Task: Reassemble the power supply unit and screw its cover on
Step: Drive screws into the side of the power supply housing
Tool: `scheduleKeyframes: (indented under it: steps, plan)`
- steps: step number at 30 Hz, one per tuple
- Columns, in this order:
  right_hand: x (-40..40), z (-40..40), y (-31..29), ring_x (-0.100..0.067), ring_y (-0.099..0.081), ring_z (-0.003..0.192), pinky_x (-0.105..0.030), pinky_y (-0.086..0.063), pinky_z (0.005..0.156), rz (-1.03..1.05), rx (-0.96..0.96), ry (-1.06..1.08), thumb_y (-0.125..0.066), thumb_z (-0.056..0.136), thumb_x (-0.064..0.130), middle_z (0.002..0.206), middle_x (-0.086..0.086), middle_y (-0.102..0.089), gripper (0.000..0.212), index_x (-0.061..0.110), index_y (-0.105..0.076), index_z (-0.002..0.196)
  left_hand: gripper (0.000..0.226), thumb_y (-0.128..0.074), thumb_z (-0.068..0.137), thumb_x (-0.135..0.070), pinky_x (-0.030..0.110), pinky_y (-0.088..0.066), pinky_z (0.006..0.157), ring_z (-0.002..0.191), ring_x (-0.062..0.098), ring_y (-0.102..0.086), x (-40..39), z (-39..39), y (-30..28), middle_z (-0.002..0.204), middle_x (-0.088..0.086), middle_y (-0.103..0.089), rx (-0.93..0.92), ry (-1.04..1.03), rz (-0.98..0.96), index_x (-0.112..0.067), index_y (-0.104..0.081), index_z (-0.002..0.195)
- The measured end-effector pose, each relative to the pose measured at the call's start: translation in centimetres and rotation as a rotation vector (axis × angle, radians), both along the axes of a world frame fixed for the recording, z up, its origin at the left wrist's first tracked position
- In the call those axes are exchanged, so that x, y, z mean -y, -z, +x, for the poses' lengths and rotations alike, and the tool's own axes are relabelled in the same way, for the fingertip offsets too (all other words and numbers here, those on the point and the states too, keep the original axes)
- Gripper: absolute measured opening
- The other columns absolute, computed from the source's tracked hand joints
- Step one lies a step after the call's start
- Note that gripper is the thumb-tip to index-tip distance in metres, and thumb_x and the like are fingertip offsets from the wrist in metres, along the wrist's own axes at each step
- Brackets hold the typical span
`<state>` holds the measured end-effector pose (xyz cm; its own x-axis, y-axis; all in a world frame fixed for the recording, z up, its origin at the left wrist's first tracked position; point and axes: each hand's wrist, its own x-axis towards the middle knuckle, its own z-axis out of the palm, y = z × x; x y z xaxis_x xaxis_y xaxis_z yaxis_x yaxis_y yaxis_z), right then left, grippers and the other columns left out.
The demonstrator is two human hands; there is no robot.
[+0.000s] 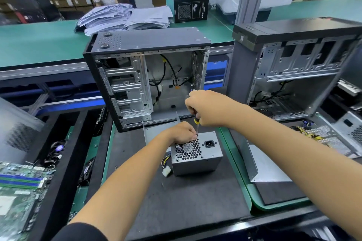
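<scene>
Nearest us, the dark mat (176, 201) carries the power supply unit (196, 153), sitting toward the mat's far edge with its honeycomb grille and power socket facing up; a bundle of coloured wires with a white connector (166, 171) spills from its left side; our left hand (181, 133) rests curled on the unit's far left corner, fingertips bunched at the screwdriver tip, though we cannot tell whether they pinch a screw; above it our right hand (207, 108) is clenched around the screwdriver (196, 121), shaft pointing straight down onto that corner; a motherboard (19, 191) lies off to the left; just behind the unit stands an open computer case (145, 78), a second case (293, 64) to its right; farther back, stacked papers (125, 17) lie on the green bench (39, 41).
</scene>
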<state>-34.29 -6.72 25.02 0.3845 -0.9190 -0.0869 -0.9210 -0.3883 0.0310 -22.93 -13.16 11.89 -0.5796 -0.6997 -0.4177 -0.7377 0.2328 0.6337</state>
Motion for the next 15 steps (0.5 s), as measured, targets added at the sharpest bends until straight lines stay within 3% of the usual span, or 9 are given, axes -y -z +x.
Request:
scheduleKeyframes:
  steps: [3, 6, 8, 12, 15]
  plan:
    - [0.26, 0.53, 0.39, -0.025, -0.051, 0.081, -0.035, -0.044, 0.067, -0.039, -0.046, 0.018, -0.056, 0.083, 0.008, 0.088, -0.004, -0.044, 0.016, 0.015, -0.043, 0.079, 0.021, -0.053, 0.091, -0.008, 0.023, -0.035, 0.062, 0.068, 0.010, -0.044, -0.08, 0.12, -0.17, 0.073, -0.004, -0.052, -0.016, -0.004, 0.011, -0.002, -0.060, 0.072]
    - [0.56, 0.48, 0.85, -0.019, -0.037, 0.058, -0.033, -0.035, 0.055, -0.082, -0.085, 0.093, -0.049, 0.095, 0.020, 0.070, -0.003, -0.033, 0.032, 0.015, -0.031, 0.069, 0.020, -0.054, 0.091, -0.010, 0.022, -0.035, 0.060, 0.065, 0.008, -0.043, -0.18, 0.11, -0.26, 0.071, -0.004, -0.052, -0.010, -0.012, 0.003, -0.012, -0.057, 0.071]
    - [0.59, 0.17, 0.91, -0.016, -0.027, 0.051, -0.034, -0.031, 0.055, -0.142, -0.149, 0.144, -0.041, 0.101, 0.025, 0.065, 0.000, -0.026, 0.038, 0.015, -0.026, 0.067, 0.027, -0.053, 0.091, -0.010, 0.020, -0.034, 0.055, 0.062, 0.009, -0.042, -0.28, 0.06, -0.38, 0.066, -0.005, -0.051, -0.007, -0.015, 0.006, -0.015, -0.053, 0.064]
    - [0.34, -0.26, 0.39, -0.022, -0.039, 0.062, -0.034, -0.034, 0.058, -0.045, -0.176, 0.157, -0.046, 0.098, 0.030, 0.081, -0.003, -0.035, 0.021, 0.013, -0.039, 0.089, 0.016, -0.054, 0.090, -0.011, 0.017, -0.035, 0.057, 0.077, 0.019, -0.050, -0.41, -0.02, -0.70, 0.083, 0.002, -0.059, 0.015, 0.001, -0.001, -0.005, -0.067, 0.086]
    - [0.28, -0.25, 0.22, -0.017, -0.038, 0.064, -0.027, -0.028, 0.052, 0.066, -0.126, 0.039, -0.055, 0.089, 0.011, 0.097, -0.005, -0.030, 0.022, 0.013, -0.034, 0.094, 0.015, -0.054, 0.090, -0.012, 0.023, -0.038, 0.069, 0.082, 0.019, -0.051, -0.38, -0.04, -0.72, 0.084, 0.002, -0.059, 0.029, 0.027, -0.018, -0.009, -0.065, 0.081]
